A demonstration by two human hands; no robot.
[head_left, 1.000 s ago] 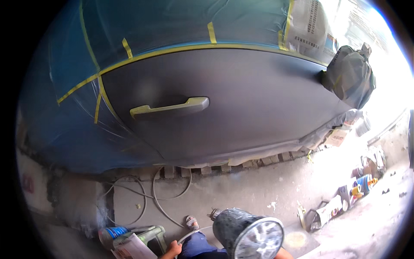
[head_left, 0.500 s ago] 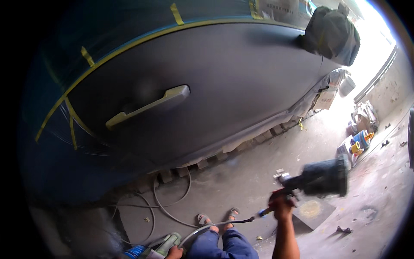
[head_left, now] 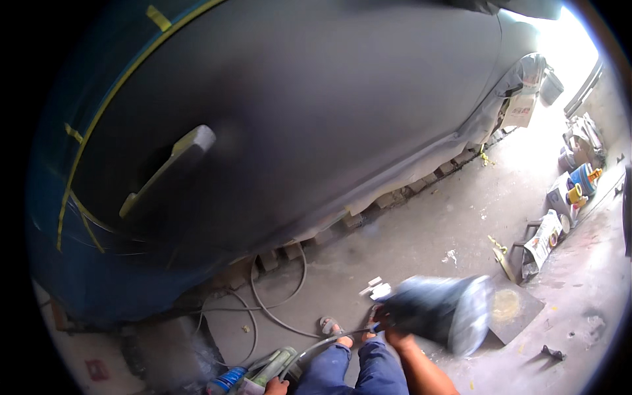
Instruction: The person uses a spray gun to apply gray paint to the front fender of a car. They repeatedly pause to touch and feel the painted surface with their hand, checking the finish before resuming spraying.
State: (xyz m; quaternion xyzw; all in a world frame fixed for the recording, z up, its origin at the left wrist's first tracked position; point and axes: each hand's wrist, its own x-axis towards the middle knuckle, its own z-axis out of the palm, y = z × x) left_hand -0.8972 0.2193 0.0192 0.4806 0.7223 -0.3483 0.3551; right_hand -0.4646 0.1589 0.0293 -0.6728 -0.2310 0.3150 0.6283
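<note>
In my right hand (head_left: 397, 338) is a spray gun (head_left: 378, 289) with a large dark cup (head_left: 428, 309), blurred by motion; the fingers close round its handle, partly behind the cup. A grey air hose (head_left: 309, 349) runs from the gun across my legs to my left hand (head_left: 276, 387), which closes on it at the lower edge. Beside that hand lie a pale green object (head_left: 280, 362), its kind unclear, and a blue can (head_left: 230, 378). Ahead stands a dark grey car door panel (head_left: 316, 112) with a pale handle (head_left: 168, 168), apart from the gun.
Yellow tape (head_left: 108, 99) and blue masking film (head_left: 59, 164) border the panel. Hose loops (head_left: 253, 283) lie on the floor. At the right are a flat board (head_left: 526, 313), cans (head_left: 582, 178), a paper-covered stand (head_left: 543, 243) and a dark bracket (head_left: 553, 353).
My right hand and the spray gun have moved left and down, closer to my legs, with the cup swinging lower. The view has shifted, and the panel sits higher and further left.
</note>
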